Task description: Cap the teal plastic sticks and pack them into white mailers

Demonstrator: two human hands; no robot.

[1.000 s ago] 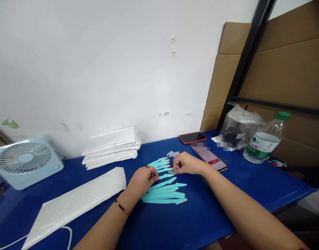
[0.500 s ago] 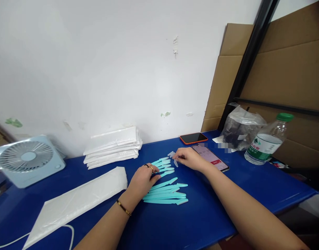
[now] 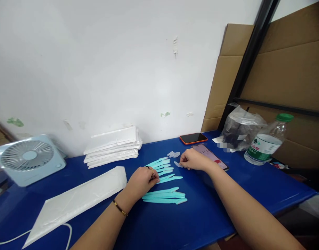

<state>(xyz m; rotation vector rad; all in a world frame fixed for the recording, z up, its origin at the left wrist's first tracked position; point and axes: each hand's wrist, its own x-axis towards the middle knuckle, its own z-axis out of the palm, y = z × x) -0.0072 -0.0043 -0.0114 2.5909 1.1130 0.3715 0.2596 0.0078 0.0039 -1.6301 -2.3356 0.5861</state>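
Turquoise eyebrow razors lie in two loose groups on the blue table, their blade ends pointing right. My left hand [image 3: 142, 180] is closed, thumb against fingers, on the handle of an eyebrow razor [image 3: 172, 178] at the near edge of the farther group. Closer to me is the second group of razors [image 3: 163, 195]. Beyond the blade ends, several small clear blade caps [image 3: 174, 154] lie together. My right hand [image 3: 192, 160] pinches another clear cap [image 3: 177, 164], which points left from the fingertips. Exactly how the fingertips grip it is partly hidden.
Left of the razors is a white padded mailer [image 3: 83, 198], with a stack of mailers [image 3: 112, 147] behind it. A blue fan [image 3: 31, 159] stands far left. Two phones, one orange-edged [image 3: 193, 138] and one lit [image 3: 214, 158], a bagged cup [image 3: 240, 128] and a water bottle [image 3: 266, 142] occupy the right.
My left hand has drawn nearer, and a razor from the near group now lies against the farther one. My right hand has shifted slightly right and nearer, revealing more of the cap pile.
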